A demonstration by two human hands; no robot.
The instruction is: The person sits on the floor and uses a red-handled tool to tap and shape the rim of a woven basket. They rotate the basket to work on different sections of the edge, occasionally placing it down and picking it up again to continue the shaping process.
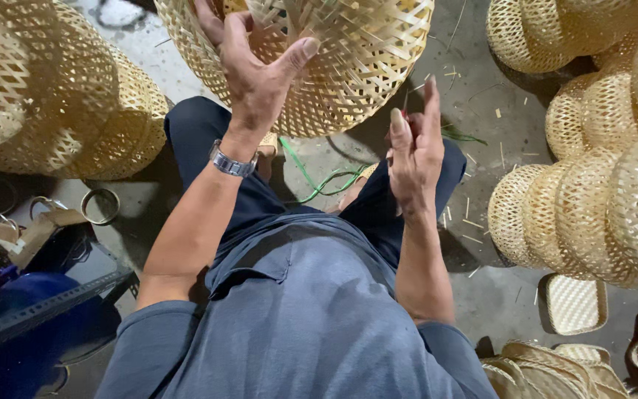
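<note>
Nearest the camera is the person's own grey-blue shirt (pixel 297 318) and dark trousers, seated over a concrete floor (pixel 496 295). The right hand (pixel 415 159) is raised with fingers loosely together and upright, pinching what seems a thin strip end with a red tip, though it is too small to be sure; its grip is narrow. Below it lie green cords (pixel 319 181) on the floor. The left hand (pixel 256 74), with a metal wristwatch (pixel 230 162) on its wrist, has its fingers spread wide and pressed against the wall of a large woven bamboo basket (pixel 348 66) held between the knees just ahead. That basket's lattice looks fully woven on the side shown; its rim is out of view, so what is left on it cannot be told. Many finished-looking baskets (pixel 592 214) stand stacked to the right and left, suggesting much is done. A flat woven lid (pixel 574 303) lies nearby. No packages, labels or signs are visible; metal rings (pixel 101 205) lie left.
</note>
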